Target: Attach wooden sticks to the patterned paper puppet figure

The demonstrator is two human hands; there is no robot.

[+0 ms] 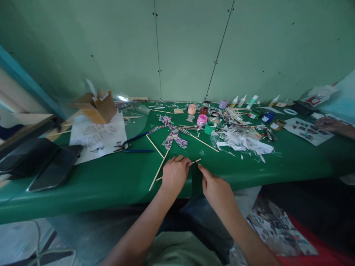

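Over tabletop [111, 199], held stick [198, 160], seemingly slanting rightward

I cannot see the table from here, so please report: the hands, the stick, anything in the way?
Left hand holding thin stick. Right hand at the stick's right end, grip unclear. Loose sticks near left hand, possible obstruction.

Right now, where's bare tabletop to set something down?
Front left: between black slab and loose sticks, nearer than the pliers. Front right: nearer than the paper scraps and printed sheet. Crowded: back middle, with jars and those scraps.
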